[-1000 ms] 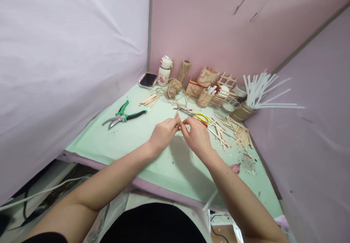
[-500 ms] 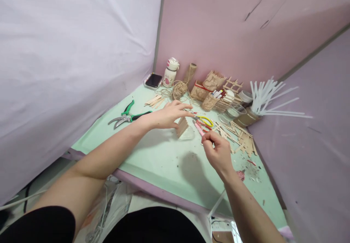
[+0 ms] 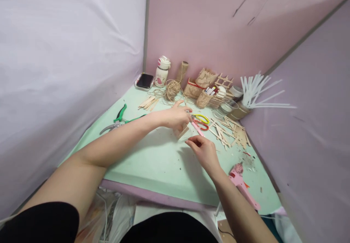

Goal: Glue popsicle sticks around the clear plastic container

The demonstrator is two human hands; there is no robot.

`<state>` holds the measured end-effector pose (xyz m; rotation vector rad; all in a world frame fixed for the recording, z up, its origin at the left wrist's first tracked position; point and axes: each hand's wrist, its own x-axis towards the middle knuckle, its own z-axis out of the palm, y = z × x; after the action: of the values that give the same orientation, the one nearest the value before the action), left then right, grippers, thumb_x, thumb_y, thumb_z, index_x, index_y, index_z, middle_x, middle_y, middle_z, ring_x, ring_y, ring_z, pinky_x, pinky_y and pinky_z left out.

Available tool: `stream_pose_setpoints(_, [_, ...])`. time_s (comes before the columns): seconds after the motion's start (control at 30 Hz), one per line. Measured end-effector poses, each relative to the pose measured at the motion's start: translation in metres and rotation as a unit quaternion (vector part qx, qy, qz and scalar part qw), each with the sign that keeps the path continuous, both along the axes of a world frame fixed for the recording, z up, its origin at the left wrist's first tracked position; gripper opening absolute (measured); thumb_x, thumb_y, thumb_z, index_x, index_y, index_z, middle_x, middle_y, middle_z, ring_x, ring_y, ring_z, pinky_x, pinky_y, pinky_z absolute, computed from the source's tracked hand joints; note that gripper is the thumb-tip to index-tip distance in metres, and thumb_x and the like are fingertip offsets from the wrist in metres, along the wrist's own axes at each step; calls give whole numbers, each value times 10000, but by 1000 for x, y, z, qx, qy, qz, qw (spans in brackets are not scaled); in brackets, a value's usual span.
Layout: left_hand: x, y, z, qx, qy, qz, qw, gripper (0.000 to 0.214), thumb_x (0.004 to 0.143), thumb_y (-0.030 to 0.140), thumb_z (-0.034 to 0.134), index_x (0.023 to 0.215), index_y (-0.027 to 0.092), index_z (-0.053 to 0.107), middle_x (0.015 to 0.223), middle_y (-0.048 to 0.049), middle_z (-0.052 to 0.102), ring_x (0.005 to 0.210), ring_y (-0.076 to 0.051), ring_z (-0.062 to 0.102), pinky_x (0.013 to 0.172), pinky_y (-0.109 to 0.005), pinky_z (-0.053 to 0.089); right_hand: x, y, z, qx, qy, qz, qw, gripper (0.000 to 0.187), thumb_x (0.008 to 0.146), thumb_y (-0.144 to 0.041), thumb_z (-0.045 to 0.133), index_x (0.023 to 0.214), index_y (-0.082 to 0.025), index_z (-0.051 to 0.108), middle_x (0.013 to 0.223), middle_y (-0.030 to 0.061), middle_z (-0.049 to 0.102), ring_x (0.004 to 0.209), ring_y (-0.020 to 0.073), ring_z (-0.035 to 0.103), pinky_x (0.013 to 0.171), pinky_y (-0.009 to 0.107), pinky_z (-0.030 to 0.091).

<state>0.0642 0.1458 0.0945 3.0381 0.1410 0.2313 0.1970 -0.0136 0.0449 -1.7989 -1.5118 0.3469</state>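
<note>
My left hand [image 3: 179, 120] has its fingers bent down around a small piece made of wooden craft sticks [image 3: 180, 131], which stands low on the table. The fingers cover much of that piece. Close by on the right, my right hand [image 3: 203, 151] is pinched, thumb and fingertips together; anything between them is too small to make out. Just behind the right hand lies a slim pink tool [image 3: 197, 128], beside scissors with yellow and red handles [image 3: 202, 119].
Green-handled pruning shears [image 3: 109, 127] lie left. Loose craft sticks [image 3: 224, 133] spread rightward, and a pink glue gun [image 3: 242, 184] rests near the right edge. Along the back stand a bottle [image 3: 162, 71], twine [image 3: 172, 89], a pen holder [image 3: 203, 99] and white glue sticks [image 3: 253, 90].
My right hand has let go of the slim pink tool and pinches nearer the wooden piece. The left fingers have curled down over it. The view has shifted, revealing the glue gun.
</note>
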Motion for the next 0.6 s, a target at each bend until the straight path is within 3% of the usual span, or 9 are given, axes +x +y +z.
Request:
stream_pose_setpoints(0.17, [7,-2,-1,20,-1,24,1000,87,645,139,648,569,181,652,684,-35,711,1016,-264,606,1060,-468,241,0,8,-10,28,-21,-38,999,204,819,-353,590,745,-203,708,752,52,739,636,189,630,634,299,461])
stream_pose_setpoints(0.3, [7,-6,-2,24,-9,36,999,76,671,193,624,607,179,663,696,-34,705,786,-194,614,1027,-459,259,-2,8,-15,39,-32,-49,998,203,822,-336,579,728,-205,702,727,45,732,618,181,626,628,291,461])
stream_pose_setpoints(0.6, [9,-13,2,15,15,54,998,106,685,219,612,600,165,645,665,-31,687,706,-173,599,1034,-430,257,-3,10,-18,48,-54,-63,995,196,808,-277,554,701,-202,701,661,31,714,566,166,606,600,274,438])
